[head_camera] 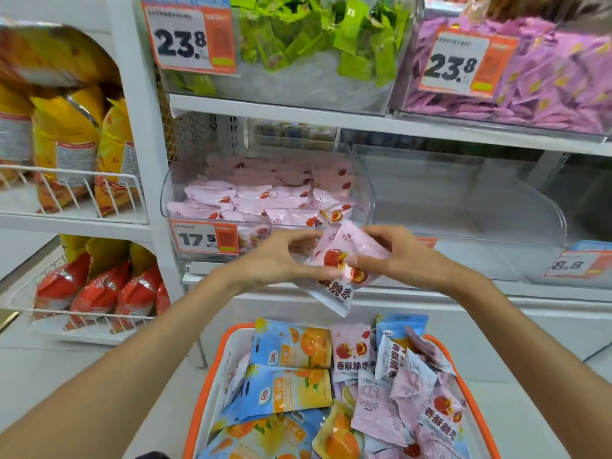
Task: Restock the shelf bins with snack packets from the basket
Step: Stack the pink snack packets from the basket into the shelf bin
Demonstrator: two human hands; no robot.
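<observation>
Both hands hold a few pink jujube packets (344, 260) in front of the clear bin (172, 207). The left hand (281, 260) pinches them from one side, and the right hand (397, 256) pinches them from the other. The bin already has lots of the same pink packets, but there is room for more. The orange basket (212, 376) below is full of pink ones and blue orange-fruit packets (291, 349), so I think lots of work is left. The clear bin to the right (463, 207) looks empty. This is a shop with white shelves (298, 109) and price tags (205, 240).
</observation>
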